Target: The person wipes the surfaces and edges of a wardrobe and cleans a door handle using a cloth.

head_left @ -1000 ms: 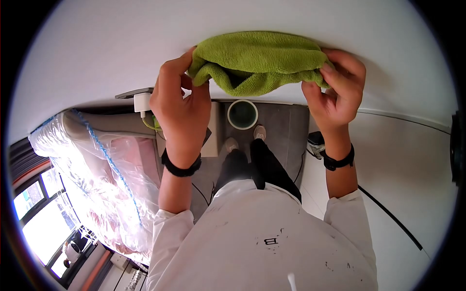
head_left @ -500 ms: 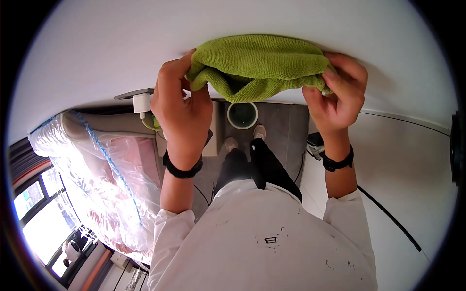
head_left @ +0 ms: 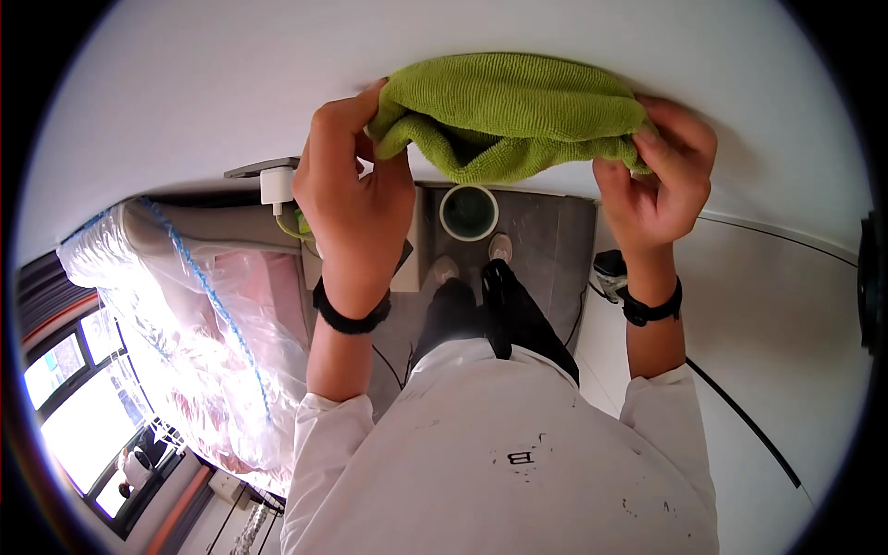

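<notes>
A green cloth (head_left: pixel 518 97) is stretched sideways between my two hands, against or close to the white wall (head_left: pixel 277 83). Its lower side sags open in a fold. My left hand (head_left: pixel 356 199) pinches the cloth's left end, with a dark band round that wrist. At the other end, my right hand (head_left: pixel 661 176) grips the cloth between thumb and fingers, and a black band circles this wrist too. Whether the cloth touches the wall along its whole length I cannot tell.
Below, a round bucket (head_left: pixel 468 188) with dark contents stands on the grey floor (head_left: pixel 541 231) by my feet. Left are a white plug adapter (head_left: pixel 276 187) with a cable and a bed under plastic sheeting (head_left: pixel 185 324). A white panel (head_left: pixel 758 305) is at right.
Both hands and the cloth have shifted slightly up and to the right in view. The hold on both ends is unchanged.
</notes>
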Tool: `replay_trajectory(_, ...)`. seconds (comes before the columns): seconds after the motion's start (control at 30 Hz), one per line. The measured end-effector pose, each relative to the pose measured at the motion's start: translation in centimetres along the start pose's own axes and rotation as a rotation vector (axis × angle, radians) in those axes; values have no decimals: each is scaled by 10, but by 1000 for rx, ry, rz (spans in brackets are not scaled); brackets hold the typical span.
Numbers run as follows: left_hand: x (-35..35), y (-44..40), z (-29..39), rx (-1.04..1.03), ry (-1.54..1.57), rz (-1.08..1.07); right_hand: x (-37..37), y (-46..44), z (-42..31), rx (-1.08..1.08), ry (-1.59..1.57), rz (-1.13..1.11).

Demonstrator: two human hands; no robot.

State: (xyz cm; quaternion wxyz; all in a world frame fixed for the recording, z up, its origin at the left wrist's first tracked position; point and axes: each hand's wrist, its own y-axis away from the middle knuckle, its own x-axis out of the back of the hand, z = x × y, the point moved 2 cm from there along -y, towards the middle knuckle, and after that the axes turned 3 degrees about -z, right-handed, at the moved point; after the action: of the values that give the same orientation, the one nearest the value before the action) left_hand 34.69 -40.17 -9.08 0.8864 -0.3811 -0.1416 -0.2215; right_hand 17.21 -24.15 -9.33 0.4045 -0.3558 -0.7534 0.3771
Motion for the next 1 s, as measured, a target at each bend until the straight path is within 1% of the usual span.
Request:
replay_trajectory(0.2,1,-1,-2,-7,-16,-26,-1,0,3,22,20,-3)
replay_trajectory(0.3,-2,1,-2,24,52,0,-2,-1,3,51,9,19)
replay_trajectory(0.37,-4,-1,2,35,-18,18,-3,0,5,66,59,40)
replay_trajectory(0.43,-9,0,-3,67,47,22,-9,3,8,47,32,66)
replay_trajectory(0.47,-9,0,1,60,-8,14,-10,5,7,19,12,90)
replay_trajectory(0.5,-10,-2,4,51,-61,9,-12,7,6,36,10,94)
replay_trajectory(0.57,-14,-3,3,16,-60,51,-17,12,3,-69,47,89)
replay_trajectory(0.6,-16,-3,2,27,-60,52,-22,14,3,-93,-4,117)
replay_trajectory(0.7,-19,-2,4,62,-49,64,-32,20,1,-214,2,39)
replay_trajectory(0.73,-23,0,2,50,-58,39,-34,22,-1,-196,11,38)
replay_trajectory(0.77,-26,2,1,38,-65,11,-36,25,-1,-319,18,-33)
replay_trajectory(0.8,-29,6,0,82,-31,-63,-34,31,-3,-451,31,-102)
replay_trajectory(0.83,-30,15,-2,76,-10,-66,-31,38,-11,-449,53,-100)
replay_trajectory(0.9,-40,30,-8,144,204,-253,-19,56,-18,-732,-42,7)
replay_trajectory(0.93,-40,39,-4,132,337,-302,-9,66,-29,-758,-242,152)
replay_trajectory(0.97,-44,45,-4,131,364,-312,5,76,-40,-762,-212,154)
replay_trajectory(1.0,-49,56,-3,212,616,-419,21,82,-59,-829,-242,189)
